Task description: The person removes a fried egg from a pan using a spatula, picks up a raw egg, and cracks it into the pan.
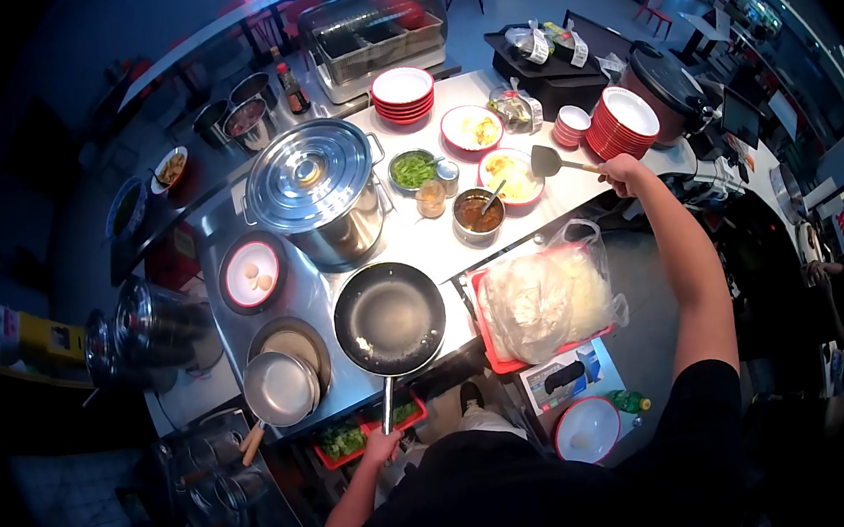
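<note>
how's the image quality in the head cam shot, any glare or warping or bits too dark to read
Head view: strong fisheye, black corners, curved right edge; white countertop washed out around the bowls; bright glare on the stockpot lid; left side dim and bluish; the person's black shirt merges into shadow.

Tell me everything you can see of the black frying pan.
The round black frying pan looks coated inside, with a few pale scraps near its lower left. Its long, silvery, metal-looking handle points toward the person, whose bare left hand grips it. The pan is open side up over the near edge of the counter; whether it rests there is unclear.
</note>
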### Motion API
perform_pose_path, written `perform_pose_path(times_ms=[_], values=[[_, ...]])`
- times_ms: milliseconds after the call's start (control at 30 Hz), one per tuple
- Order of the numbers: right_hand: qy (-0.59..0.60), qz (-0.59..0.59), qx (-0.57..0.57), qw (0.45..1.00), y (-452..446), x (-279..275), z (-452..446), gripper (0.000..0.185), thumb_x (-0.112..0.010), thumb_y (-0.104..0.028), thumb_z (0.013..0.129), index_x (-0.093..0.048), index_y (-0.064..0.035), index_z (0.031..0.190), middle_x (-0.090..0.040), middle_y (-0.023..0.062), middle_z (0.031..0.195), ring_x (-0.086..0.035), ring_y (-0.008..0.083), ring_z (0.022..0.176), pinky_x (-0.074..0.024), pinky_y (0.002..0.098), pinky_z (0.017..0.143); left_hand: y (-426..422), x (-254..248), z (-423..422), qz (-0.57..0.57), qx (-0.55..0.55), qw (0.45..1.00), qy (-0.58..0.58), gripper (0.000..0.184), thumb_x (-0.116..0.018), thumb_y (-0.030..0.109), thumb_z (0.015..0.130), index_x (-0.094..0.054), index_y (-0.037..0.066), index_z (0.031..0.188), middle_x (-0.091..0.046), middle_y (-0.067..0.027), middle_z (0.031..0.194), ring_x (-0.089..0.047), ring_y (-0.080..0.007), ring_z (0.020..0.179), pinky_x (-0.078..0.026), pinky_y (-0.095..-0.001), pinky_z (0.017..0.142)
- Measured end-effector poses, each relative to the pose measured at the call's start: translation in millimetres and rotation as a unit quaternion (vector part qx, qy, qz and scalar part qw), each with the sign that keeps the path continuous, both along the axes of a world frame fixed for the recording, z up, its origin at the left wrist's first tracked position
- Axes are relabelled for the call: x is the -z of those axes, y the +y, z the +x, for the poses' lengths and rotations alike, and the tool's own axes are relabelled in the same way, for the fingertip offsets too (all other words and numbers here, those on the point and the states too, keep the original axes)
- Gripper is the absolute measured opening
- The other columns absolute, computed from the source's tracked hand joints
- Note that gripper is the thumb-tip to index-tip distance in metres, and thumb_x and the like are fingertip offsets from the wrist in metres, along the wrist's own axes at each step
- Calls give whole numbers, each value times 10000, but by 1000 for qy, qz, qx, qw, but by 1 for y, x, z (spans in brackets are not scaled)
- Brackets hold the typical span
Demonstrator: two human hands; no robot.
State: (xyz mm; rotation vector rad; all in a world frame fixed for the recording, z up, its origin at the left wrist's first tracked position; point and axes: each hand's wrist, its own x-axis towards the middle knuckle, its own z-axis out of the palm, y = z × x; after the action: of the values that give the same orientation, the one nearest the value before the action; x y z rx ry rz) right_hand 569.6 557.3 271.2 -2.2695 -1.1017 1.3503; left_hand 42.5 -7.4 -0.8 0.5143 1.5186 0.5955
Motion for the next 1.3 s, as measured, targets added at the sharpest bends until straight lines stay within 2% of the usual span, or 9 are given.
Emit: perform_pose_path(times_ms=[200, 467, 600, 800, 900, 1067, 1167, 1267, 1300], values=[[21, 56, 1, 998, -35, -68, -4, 299, -558, -302, 992, -669, -64, 849, -344, -93, 574, -278, 44, 417, -243, 218, 397, 1, -1, 1, -7, -3, 1000, 4, 202, -661, 153, 863, -554, 39, 735, -541, -54, 529, -496, -150, 374, -383, -307, 382], [242, 71, 5, 968, -208, -110, -69, 313, -485, -329, 1041, -617, -46, 1071, -297, -110, 605, -240, 27, 459, -196, 207, 425, 1, 11, 8, 17, -19, 998, -49, 218, -613, 187, 869, -531, 47, 723, -527, -53, 519, -503, -144, 390, -383, -300, 378], [355, 57, 32, 932, -320, -46, -139, 321, -441, -302, 1060, -575, -25, 1151, -292, -110, 608, -231, 24, 463, -194, 205, 416, 2, 21, 8, 25, -35, 995, -85, 201, -625, 184, 869, -515, 50, 767, -507, -32, 550, -489, -129, 402, -389, -298, 376], [515, -147, 118, 837, -427, 123, -247, 321, -447, -301, 1058, -578, -14, 1120, -275, -80, 594, -211, 45, 437, -200, 211, 394, 10, 17, -5, -1, -31, 992, -123, 251, -688, 184, 871, -493, 96, 738, -470, 9, 567, -458, -101, 421, -398, -289, 387], [516, -180, 123, 828, -434, 202, -283, 335, -457, -296, 1053, -588, 12, 1047, -294, -72, 571, -184, 51, 409, -181, 229, 367, 14, 6, -13, -22, 13, 990, -139, 291, -696, 213, 877, -477, 110, 716, -466, 11, 564, -472, -102, 445, -421, -285, 408], [405, -165, 131, 889, -424, 230, -332, 358, -484, -363, 1002, -587, -40, 889, -379, -48, 569, -236, 64, 370, -200, 241, 343, 21, 0, -23, -96, 43, 985, -136, 351, -699, 267, 894, -467, 125, 672, -466, -3, 553, -505, -142, 451, -490, -326, 444], [256, -80, 75, 960, -423, 228, -334, 418, -506, -360, 965, -621, -16, 757, -496, 11, 544, -379, 123, 356, -306, 291, 346, 24, 2, -27, -108, 56, 987, -109, 355, -696, 288, 902, -480, 119, 677, -506, -21, 576, -548, -167, 475, -506, -337, 465], [81, 11, -3, 997, -419, 228, -324, 483, -544, -367, 934, -639, 10, 647, -582, 108, 521, -565, 209, 407, -447, 341, 410, 23, 22, -33, -121, 33, 976, -177, 345, -692, 297, 908, -506, 106, 689, -538, -36, 601, -573, -179, 495, -530, -339, 496], [101, 40, 12, 994, -419, 240, -319, 401, -586, -368, 915, -651, 7, 788, -605, 103, 577, -593, 197, 438, -481, 327, 433, 23, 13, -32, -112, 51, 981, -149, 310, -685, 287, 914, -535, 92, 726, -553, -43, 610, -589, -186, 512, -547, -344, 514]])
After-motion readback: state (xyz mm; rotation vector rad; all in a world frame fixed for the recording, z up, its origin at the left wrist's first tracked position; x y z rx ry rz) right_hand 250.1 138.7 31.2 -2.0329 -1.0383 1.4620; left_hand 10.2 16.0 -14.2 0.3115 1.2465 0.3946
